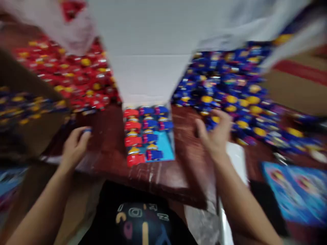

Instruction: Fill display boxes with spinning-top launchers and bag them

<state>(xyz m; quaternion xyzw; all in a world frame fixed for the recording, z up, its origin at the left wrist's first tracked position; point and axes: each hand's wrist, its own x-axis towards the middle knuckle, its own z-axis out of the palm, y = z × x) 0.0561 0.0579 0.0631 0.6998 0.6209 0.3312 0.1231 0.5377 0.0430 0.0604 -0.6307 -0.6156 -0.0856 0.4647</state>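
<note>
An open display box point(173, 144) sits before me. Red pieces point(133, 141) fill its left column, blue pieces point(150, 137) the middle one, and more blue ones the far end of the right column, where light-blue bottom shows. They look like small plastic toys with yellow parts; blur hides their exact kind. Left of the box, my left hand point(75, 146) is pinched, with a small blue piece point(87, 130) at the fingertips. My right hand point(216, 134) reaches the near edge of a heap of blue pieces point(230, 88), thumb and fingers apart, nothing visible between them.
The box's white lid point(155, 75) stands upright behind it. A heap of red pieces point(84, 76) lies at the far left, beside a cardboard box point(28, 126). Blue printed cards point(296, 190) and a white object point(236, 160) lie right on the dark red table point(107, 143).
</note>
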